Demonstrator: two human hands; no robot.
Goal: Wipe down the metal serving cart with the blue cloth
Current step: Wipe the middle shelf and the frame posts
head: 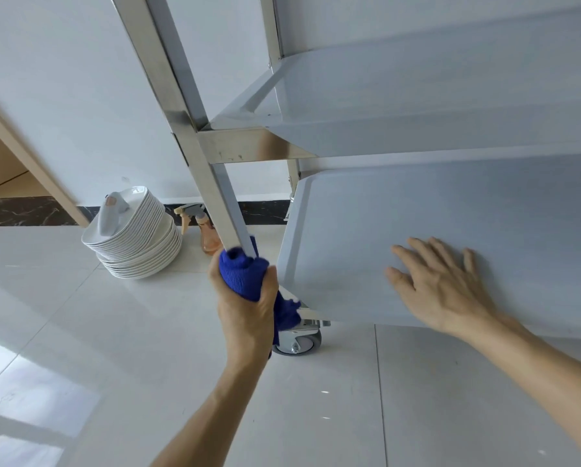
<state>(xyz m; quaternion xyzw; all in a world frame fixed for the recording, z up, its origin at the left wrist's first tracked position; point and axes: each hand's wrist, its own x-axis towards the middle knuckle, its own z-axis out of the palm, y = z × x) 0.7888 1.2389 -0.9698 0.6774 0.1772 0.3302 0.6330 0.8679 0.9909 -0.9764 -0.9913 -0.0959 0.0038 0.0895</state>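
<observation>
Our left hand point(245, 298) clenches the blue cloth point(243, 273) around the serving cart's square steel post point(195, 136), seemingly just above its foot, the post running up and away, while our flat right hand point(440, 284) braces the lowest shelf point(467, 203).

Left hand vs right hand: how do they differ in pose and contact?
The left hand is curled, gripping the blue cloth around the cart's upright post; the right hand lies flat, fingers spread, on the lower shelf. The left holds a tool; the right holds nothing. Both touch the cart.
</observation>
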